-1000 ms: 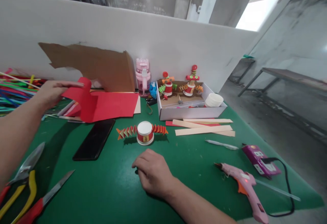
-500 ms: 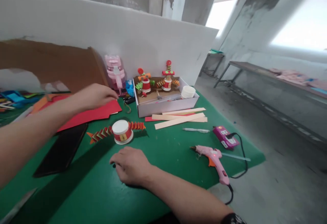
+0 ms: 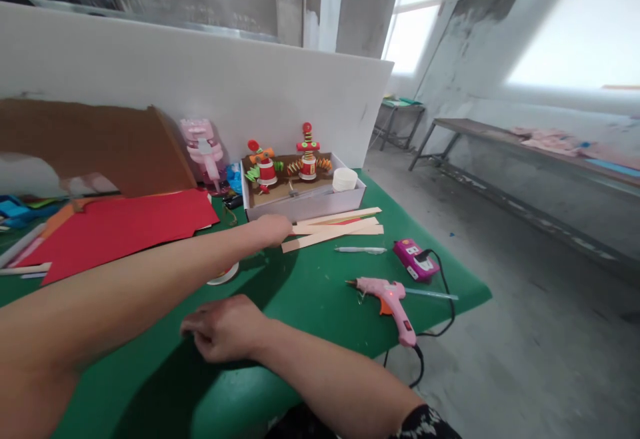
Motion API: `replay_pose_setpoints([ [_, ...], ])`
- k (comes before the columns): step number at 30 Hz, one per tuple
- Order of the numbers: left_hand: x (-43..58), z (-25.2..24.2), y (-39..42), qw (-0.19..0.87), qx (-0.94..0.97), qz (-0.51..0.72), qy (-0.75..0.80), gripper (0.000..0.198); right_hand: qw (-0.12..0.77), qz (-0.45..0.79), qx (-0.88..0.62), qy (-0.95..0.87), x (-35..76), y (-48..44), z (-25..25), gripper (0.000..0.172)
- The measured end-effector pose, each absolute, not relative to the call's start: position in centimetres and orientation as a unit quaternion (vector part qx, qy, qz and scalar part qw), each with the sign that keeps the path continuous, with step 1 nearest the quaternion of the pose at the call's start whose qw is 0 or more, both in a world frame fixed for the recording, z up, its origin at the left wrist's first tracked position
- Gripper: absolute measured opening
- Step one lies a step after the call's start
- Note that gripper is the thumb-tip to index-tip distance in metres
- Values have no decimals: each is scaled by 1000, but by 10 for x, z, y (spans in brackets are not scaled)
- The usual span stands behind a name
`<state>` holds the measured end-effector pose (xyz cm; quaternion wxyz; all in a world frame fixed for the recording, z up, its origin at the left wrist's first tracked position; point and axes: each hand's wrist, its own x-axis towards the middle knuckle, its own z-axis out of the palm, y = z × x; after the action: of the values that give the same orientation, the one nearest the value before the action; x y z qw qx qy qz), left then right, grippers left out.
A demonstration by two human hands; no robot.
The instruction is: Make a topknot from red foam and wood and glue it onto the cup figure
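Note:
My left hand (image 3: 275, 229) reaches across to the left ends of several pale paper strips (image 3: 333, 233). Its fingers point away and are hidden, so I cannot tell whether it grips a strip. My right hand (image 3: 227, 327) rests on the green tabletop with curled fingers; whatever they hold, if anything, is hidden. Just beyond it, the white rim of a paper cup (image 3: 223, 275) shows from under my left forearm, which covers the rest of the cup and its folded paper arms.
A pink glue gun (image 3: 385, 290), a pen (image 3: 361, 250) and a purple power box (image 3: 415, 259) lie on the right. Behind the strips, a shallow box (image 3: 306, 208) holds two paper-cup figures and white cups (image 3: 345, 179). Red paper (image 3: 135, 222) lies left.
My left hand has swung right from above the red paper to the pale strips, its forearm now crossing over the cup. The view has shifted, while my right hand stays curled on the table.

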<state>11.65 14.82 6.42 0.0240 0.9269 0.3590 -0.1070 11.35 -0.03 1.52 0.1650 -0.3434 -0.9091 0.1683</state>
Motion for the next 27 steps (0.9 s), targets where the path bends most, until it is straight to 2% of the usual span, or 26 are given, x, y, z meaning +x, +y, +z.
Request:
replay_pose_setpoints([
  [5, 124, 71, 142, -18, 900, -178, 396, 24, 182, 185, -354, -898, 113, 0, 12, 20],
  [13, 119, 91, 147, -62, 891, -164, 418, 29, 164, 176, -347, -906, 117, 5, 14, 23],
  [20, 100, 138, 121, -141, 885, -149, 418, 26, 131, 173, -366, -905, 118, 11, 17, 24],
  [23, 94, 167, 99, -168, 885, -100, 423, 20, 122, 187, -346, -911, 121, 6, 24, 24],
  [27, 47, 194, 56, -206, 887, 29, 412, 20, 193, 187, -323, -907, 137, -21, 38, 26],
])
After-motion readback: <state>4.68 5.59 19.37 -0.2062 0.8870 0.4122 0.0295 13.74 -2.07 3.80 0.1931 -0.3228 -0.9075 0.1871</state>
